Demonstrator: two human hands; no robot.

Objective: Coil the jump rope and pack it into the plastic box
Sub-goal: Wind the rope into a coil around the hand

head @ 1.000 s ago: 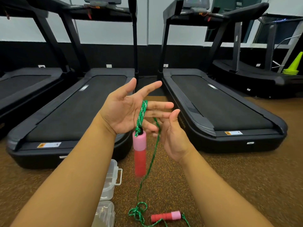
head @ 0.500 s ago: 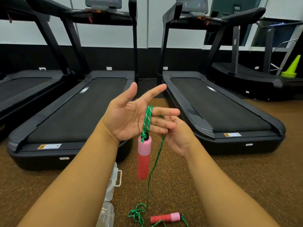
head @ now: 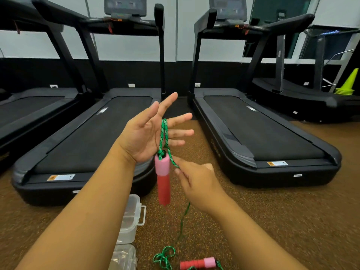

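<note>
Above a speckled brown gym floor (head: 272,221), a person's left hand (head: 145,136) is raised palm-up with its fingers (head: 180,133) spread wide and straight, serving as a former for the green jump rope (head: 164,133), whose first turns are draped between those fingers. One pink-and-red foam handle (head: 163,179) hangs straight down from the palm, its weight apparently keeping the wrap taut. Just near and right of it, the right hand (head: 196,184) pinches the free run of rope between thumb and fingertips, seemingly ready to feed another turn around the left hand. From that pinch the rope drops to the floor, where a loose tangle lies beside the second handle (head: 198,263) at the near edge of view. Most of the rope looks not yet coiled.

The clear plastic box (head: 130,219) sits on the floor to the near left, partly hidden by the left forearm, with what looks like its lid (head: 124,257) nearer the camera; nothing of the rope is inside. Beyond the hands, black treadmills (head: 263,133) stand in a row against a white wall with a dark lower band, and a stack of lime-green cones (head: 347,82) rests at the far right.
</note>
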